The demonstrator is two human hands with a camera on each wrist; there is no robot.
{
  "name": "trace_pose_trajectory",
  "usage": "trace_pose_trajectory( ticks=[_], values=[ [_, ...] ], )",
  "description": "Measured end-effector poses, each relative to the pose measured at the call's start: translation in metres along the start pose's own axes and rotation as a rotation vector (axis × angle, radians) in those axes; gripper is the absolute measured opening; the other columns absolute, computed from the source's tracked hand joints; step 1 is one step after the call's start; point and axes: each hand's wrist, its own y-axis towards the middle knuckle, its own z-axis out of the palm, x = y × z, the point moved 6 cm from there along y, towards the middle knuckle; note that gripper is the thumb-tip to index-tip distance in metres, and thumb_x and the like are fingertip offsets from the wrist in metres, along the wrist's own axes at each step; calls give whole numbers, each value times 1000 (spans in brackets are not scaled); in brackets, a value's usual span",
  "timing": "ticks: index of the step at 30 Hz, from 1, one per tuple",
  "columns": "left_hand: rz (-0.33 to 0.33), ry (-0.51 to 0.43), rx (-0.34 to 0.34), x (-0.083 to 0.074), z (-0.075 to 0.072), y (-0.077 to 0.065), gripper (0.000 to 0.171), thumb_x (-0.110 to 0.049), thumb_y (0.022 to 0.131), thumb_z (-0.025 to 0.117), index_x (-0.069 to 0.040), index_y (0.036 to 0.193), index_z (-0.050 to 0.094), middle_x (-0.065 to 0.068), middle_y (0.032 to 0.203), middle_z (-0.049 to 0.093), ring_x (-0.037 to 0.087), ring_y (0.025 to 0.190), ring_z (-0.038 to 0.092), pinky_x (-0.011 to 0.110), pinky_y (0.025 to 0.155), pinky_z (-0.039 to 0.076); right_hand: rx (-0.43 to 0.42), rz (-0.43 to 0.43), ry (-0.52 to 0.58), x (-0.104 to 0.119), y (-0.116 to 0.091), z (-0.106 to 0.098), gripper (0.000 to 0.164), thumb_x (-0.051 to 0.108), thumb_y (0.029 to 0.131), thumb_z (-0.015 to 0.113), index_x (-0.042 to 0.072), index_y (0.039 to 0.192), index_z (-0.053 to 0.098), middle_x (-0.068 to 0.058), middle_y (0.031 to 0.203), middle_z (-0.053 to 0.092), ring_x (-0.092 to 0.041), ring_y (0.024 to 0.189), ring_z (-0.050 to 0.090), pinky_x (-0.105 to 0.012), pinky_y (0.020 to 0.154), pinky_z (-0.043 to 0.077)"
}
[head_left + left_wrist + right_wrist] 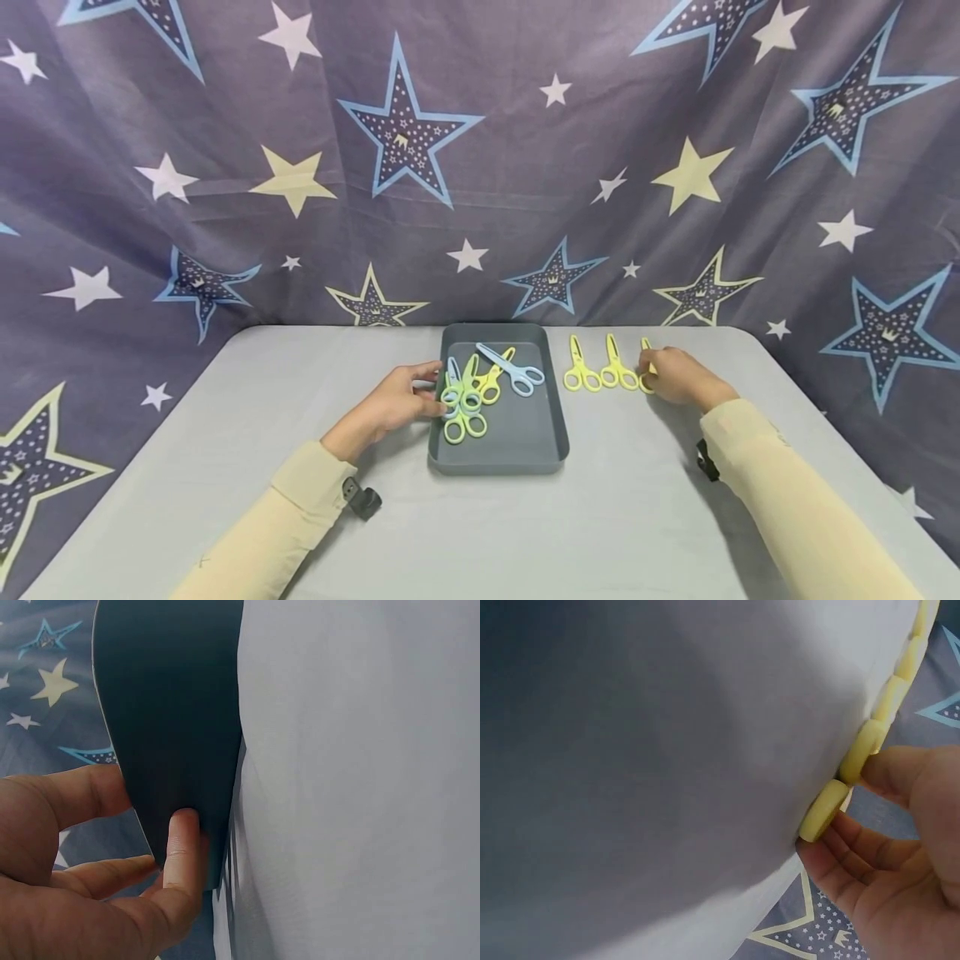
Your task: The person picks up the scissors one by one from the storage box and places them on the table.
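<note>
My left hand [393, 402] grips the left wall of a dark grey tray [525, 435], its fingers on both sides of the rim in the left wrist view. Inside the tray lie light blue scissors [501, 359], yellow scissors [497, 372] and overlapping green scissors [469, 372], with another blue pair partly hidden beneath. On the right, my right hand [672, 375] pinches the handle rings of yellow scissors [826, 810], which lie on the table. Their blade tip points to the back, and the hand hides part of them.
Two more yellow scissors, a left pair [577, 358] and a middle pair [612, 357], lie in a row between the tray and my right hand, blades toward the back. A star-patterned curtain [510, 217] rises behind the pale-covered table [570, 533].
</note>
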Motion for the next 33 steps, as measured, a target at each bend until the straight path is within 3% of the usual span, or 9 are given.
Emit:
trace_pose_trajectory(
  ticks=[8, 15, 19, 27, 33],
  values=[
    [8, -2, 8, 2, 3, 2, 86, 0, 79, 77, 3, 155, 37, 26, 143, 52, 31, 116, 63, 38, 99, 55, -22, 40, 46, -7, -5, -4, 17, 0, 92, 59, 4, 102, 73, -19, 105, 73, -47, 107, 64, -62, 97, 50],
    [2, -16, -2, 1, 2, 2, 85, 1, 79, 77, 2, 155, 38, 25, 142, 52, 30, 114, 64, 36, 97, 56, -64, 59, 33, -9, -4, -10, 19, 4, 92, 61, -1, 108, 71, -22, 102, 72, -36, 89, 65, -57, 85, 53],
    [3, -5, -2, 2, 1, 1, 85, 1, 79, 77, 2, 155, 38, 25, 143, 52, 30, 114, 64, 37, 97, 56, -113, 8, 28, 6, -4, -16, 21, 3, 92, 62, -4, 110, 70, -25, 110, 71, -41, 98, 67, -59, 90, 53],
    [-5, 4, -2, 3, 1, 1, 85, 0, 79, 77, 1, 155, 40, 24, 142, 53, 28, 112, 64, 36, 96, 56, -193, -87, 15, 46, 2, -23, 22, 1, 90, 62, -5, 110, 70, -19, 99, 73, -38, 90, 68, -55, 86, 55],
    [3, 6, 5, 2, 0, 2, 85, 0, 80, 77, 1, 155, 39, 25, 143, 52, 29, 113, 64, 36, 97, 56, -224, -125, 2, 76, 12, -26, 21, 2, 91, 64, -3, 111, 70, -20, 103, 71, -37, 94, 67, -53, 86, 55]
  ],
)
